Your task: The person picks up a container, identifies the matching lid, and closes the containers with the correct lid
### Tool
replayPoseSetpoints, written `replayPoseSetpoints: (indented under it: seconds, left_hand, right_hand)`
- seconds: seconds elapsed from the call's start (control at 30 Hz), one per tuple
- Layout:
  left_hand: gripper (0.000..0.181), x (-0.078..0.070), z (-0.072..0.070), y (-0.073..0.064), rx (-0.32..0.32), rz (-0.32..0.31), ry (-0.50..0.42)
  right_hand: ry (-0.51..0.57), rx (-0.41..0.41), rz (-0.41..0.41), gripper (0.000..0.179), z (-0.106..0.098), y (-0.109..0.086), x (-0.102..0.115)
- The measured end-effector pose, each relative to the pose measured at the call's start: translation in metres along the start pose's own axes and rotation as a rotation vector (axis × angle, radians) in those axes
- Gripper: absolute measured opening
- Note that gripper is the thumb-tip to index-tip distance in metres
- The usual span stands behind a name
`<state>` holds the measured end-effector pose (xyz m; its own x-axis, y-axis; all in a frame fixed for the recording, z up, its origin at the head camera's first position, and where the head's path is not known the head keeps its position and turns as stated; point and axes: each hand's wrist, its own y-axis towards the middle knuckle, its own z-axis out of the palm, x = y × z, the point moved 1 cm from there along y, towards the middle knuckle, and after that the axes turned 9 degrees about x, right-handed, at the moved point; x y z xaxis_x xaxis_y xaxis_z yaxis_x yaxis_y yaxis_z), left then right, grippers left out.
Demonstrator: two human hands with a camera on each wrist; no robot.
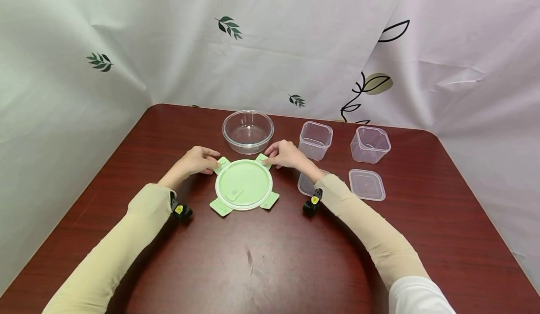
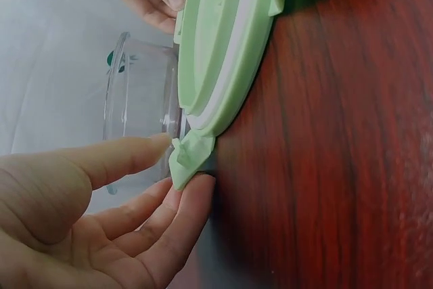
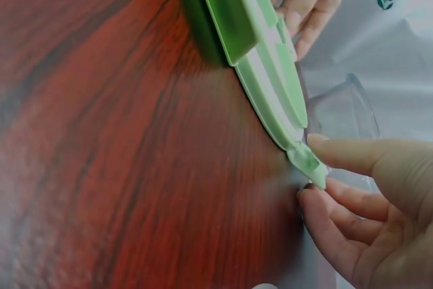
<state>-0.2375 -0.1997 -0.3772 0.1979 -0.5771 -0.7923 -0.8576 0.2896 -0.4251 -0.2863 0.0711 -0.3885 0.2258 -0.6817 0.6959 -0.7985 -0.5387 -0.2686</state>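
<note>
A round green lid (image 1: 249, 183) with a pale sealing ring and flaps spread outward lies face up at mid-table in the head view. My left hand (image 1: 196, 160) pinches its far-left flap between thumb and fingers; the left wrist view shows that flap (image 2: 191, 157) close up. On the other side, my right hand (image 1: 288, 155) pinches the far-right flap (image 3: 308, 167) in the same way. Just beyond the lid stands a round clear glass bowl (image 1: 248, 149), its mouth upward. In both wrist views the lid appears slightly tilted, close above the tabletop.
Two square clear plastic containers, a nearer-left one (image 1: 315, 150) and a right one (image 1: 370, 153), stand at the back right. In front lie two flat clear lids, one (image 1: 366, 184) in full view, the other (image 1: 305, 185) partly behind my right forearm. A patterned curtain (image 1: 270, 61) borders the brown table (image 1: 253, 267).
</note>
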Motion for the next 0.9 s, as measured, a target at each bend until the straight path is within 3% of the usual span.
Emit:
replayPoseSetpoints:
  seconds: [0.37, 0.63, 0.77, 0.9]
  left_hand:
    - [0.042, 0.0012, 0.0018, 0.0036, -0.009, 0.002, 0.025]
    - [0.041, 0.0016, 0.0029, 0.0027, 0.004, 0.025, -0.012]
    - [0.04, 0.0003, 0.0034, 0.0002, -0.001, 0.039, -0.008]
    - [0.038, -0.0027, 0.0043, -0.0027, -0.017, 0.051, -0.002]
  right_hand:
    - [-0.057, 0.019, -0.015, 0.028, 0.0017, 0.0032, -0.0001]
    - [-0.112, 0.023, -0.064, 0.025, -0.0005, -0.0008, 0.0027]
    - [-0.057, 0.025, -0.077, 0.026, -0.0025, -0.0031, 0.006]
    - [0.067, 0.03, -0.059, 0.026, -0.0046, -0.0051, 0.0091]
